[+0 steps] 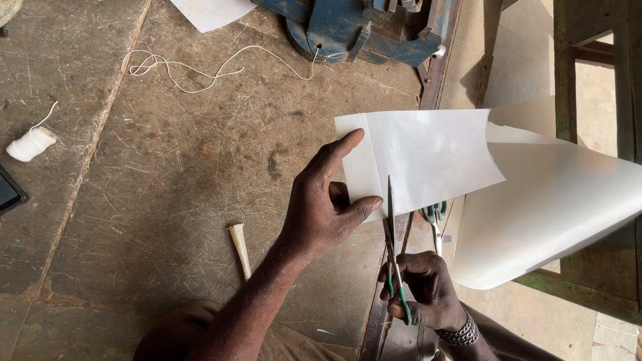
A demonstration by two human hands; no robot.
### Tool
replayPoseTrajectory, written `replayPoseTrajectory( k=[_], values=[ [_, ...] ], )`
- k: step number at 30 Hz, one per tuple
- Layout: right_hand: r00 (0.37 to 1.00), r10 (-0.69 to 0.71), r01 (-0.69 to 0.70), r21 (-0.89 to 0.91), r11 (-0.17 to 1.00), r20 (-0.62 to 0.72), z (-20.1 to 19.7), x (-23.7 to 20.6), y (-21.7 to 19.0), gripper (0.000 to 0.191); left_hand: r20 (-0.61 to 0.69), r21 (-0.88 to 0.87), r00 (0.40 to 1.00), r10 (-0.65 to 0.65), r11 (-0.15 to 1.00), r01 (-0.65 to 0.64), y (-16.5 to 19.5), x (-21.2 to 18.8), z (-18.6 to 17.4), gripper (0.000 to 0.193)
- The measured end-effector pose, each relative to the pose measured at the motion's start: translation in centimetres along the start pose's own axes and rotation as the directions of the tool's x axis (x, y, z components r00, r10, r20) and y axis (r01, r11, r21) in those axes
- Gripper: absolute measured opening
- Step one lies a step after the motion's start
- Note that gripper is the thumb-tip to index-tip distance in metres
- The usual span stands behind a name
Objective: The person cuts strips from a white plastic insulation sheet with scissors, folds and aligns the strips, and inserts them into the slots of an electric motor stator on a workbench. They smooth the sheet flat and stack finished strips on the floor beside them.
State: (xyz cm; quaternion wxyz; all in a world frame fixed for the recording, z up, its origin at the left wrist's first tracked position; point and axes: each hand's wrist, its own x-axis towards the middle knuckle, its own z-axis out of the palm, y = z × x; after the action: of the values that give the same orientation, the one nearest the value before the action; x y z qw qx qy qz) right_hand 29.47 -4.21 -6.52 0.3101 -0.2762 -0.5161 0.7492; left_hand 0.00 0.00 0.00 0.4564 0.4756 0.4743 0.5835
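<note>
Nearest, at about five o'clock, the right hand [428, 291] is clenched round the green handles of the scissors [393, 247], whose blade points up into the lower edge of the white sheet [428, 157]. The left hand [328, 207] pinches the sheet's left edge between thumb and forefinger. Farther off, a spool of white thread [30, 144] sits at nine o'clock, and a blue vise [354, 27] at twelve.

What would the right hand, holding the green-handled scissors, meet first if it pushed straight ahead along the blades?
Probably only more of the white translucent paper sheet. The right hand points the green-handled scissors up into its lower edge, beside the left hand's thumb. Beyond it, depth is unclear.
</note>
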Motion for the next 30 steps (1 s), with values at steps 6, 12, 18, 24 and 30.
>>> replayPoseTrajectory(
  k=[6,12,18,24,30],
  values=[
    [0.99,0.139,-0.138,-0.071,0.988,0.006,2.6,0.9,-1.4,0.046,0.004,0.002,1.0,0.029,1.0,-0.029,1.0,-1.0,-2.0,0.084],
    [0.982,0.19,-0.189,-0.177,0.966,-0.014,6.3,2.0,-2.9,0.041,0.012,-0.005,1.0,0.021,1.0,-0.021,2.3,-2.0,-4.1,0.085],
    [0.99,0.083,-0.097,-0.114,0.989,-0.117,9.8,1.9,-2.2,0.053,0.018,-0.012,1.0,-0.002,1.0,0.002,3.5,-3.1,-6.2,0.085],
    [0.992,0.124,-0.128,-0.109,0.986,-0.037,11.2,1.8,-1.9,0.045,0.02,0.012,1.0,-0.014,1.0,0.014,4.7,-3.7,-8.1,0.085],
    [0.991,0.121,-0.126,-0.1,0.987,-0.053,13.8,2.2,-2.1,0.045,0.026,0.017,0.999,-0.025,1.0,0.025,5.4,-4.5,-10.0,0.085]
  ],
)
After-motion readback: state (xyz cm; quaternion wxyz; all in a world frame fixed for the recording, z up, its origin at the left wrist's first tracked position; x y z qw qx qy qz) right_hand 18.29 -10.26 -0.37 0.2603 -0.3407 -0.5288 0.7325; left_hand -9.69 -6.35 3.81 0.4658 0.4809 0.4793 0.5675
